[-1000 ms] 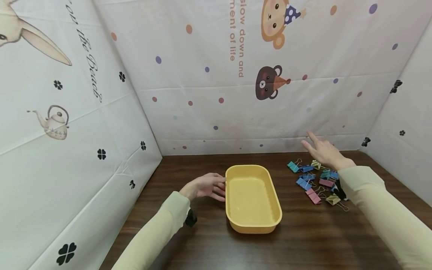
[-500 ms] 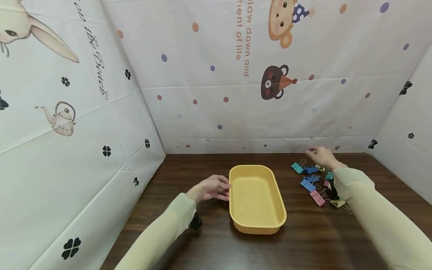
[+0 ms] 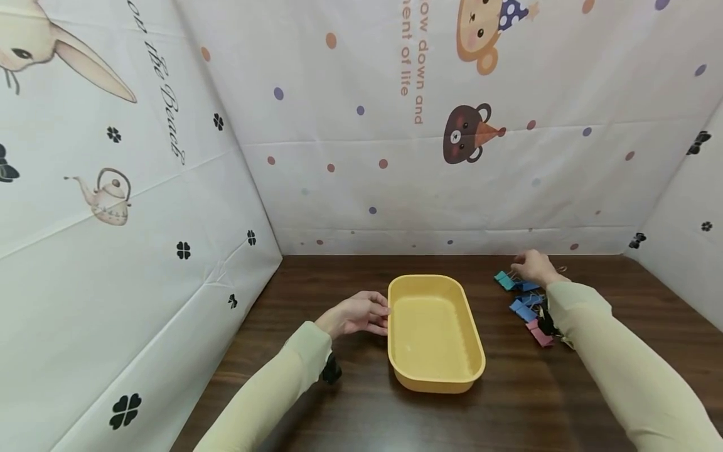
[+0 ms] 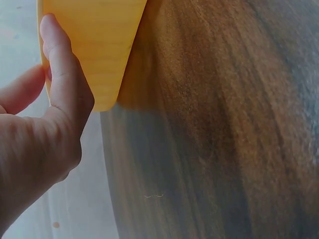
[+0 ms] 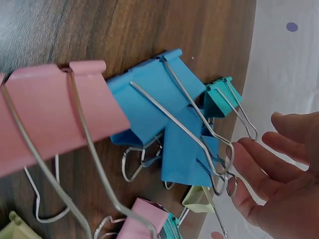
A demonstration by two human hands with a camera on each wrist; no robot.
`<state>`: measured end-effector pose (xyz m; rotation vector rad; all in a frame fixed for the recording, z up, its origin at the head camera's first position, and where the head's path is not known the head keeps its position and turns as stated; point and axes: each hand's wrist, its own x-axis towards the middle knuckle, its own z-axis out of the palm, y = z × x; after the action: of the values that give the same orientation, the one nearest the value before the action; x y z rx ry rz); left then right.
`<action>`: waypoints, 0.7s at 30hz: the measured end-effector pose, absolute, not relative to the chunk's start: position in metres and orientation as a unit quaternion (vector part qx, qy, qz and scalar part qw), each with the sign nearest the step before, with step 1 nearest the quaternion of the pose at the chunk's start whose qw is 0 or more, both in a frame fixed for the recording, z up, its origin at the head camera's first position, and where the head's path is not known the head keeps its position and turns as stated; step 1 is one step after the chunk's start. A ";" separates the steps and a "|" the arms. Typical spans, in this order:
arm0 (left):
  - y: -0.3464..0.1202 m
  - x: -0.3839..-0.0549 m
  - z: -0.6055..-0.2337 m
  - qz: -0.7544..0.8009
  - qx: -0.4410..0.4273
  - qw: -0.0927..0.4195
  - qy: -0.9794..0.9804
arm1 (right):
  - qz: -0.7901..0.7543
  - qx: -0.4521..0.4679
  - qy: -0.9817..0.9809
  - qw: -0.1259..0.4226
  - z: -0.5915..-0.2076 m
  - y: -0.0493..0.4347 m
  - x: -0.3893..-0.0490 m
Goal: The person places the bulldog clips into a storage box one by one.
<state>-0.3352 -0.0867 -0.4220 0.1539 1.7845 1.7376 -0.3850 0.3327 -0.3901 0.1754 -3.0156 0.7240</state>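
**Your left hand (image 3: 359,312) touches the tray (image 3: 433,333), your right hand (image 3: 533,267) is at the clips (image 3: 523,311)**

At the far left, a white cloth (image 3: 152,301) printed with a rabbit and a teapot stands beside the dark wooden table (image 3: 525,414). Your left sleeve (image 3: 271,389) reaches in from below. Your left hand rests against the tray's left side, fingers loosely extended along the outer wall and thumb near the rim.

The yellow tray sits upright on the table, between your two hands. Well to its right lie the clips in a loose cluster: a teal clip (image 5: 219,102) at the far end, blue ones in the middle, and a pink clip (image 5: 62,112) nearer to you.

Your right hand reaches over the cluster's far end, its fingers spread and slightly bent beside the wire handles (image 5: 232,172). You grip no clip there; whether a fingertip touches a handle, I cannot tell.
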 end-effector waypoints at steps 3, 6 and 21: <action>-0.087 -0.336 -0.422 0.661 0.061 0.319 0.677 | 0.229 0.045 -0.972 0.002 -0.393 0.332 -0.388; -0.087 -0.337 -0.422 0.661 0.060 0.320 0.676 | 0.227 0.040 -0.973 -0.006 -0.394 0.333 -0.390; -0.089 -0.337 -0.423 0.667 0.049 0.329 0.667 | 0.300 0.052 -0.952 -0.011 -0.399 0.331 -0.390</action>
<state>-0.3373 -0.0888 -0.4230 0.1291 1.7443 1.7450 -0.3898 0.3311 -0.3989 0.1658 -3.0135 0.9488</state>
